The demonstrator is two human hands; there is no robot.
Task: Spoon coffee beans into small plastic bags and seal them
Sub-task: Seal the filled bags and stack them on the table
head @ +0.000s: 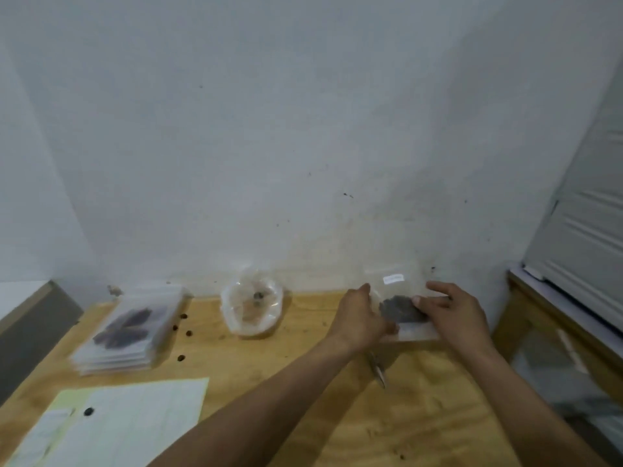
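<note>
A small clear plastic bag point(401, 298) with a dark clump of coffee beans point(399, 310) in it is held above the wooden table point(303, 382), near the wall. My left hand point(360, 315) pinches the bag's left side. My right hand point(455, 315) grips its right side, thumb on the front. A metal spoon point(377, 369) lies on the table just below my left hand. A clear bag point(251, 306) holding a few beans sits open at the back centre. A stack of filled bags point(128, 332) lies at the left.
Loose beans point(183, 330) are scattered between the stack and the open bag. A sheet of paper point(111, 426) with one bean on it lies at the front left. A white wall stands close behind, and a wooden frame point(526, 308) stands at the right.
</note>
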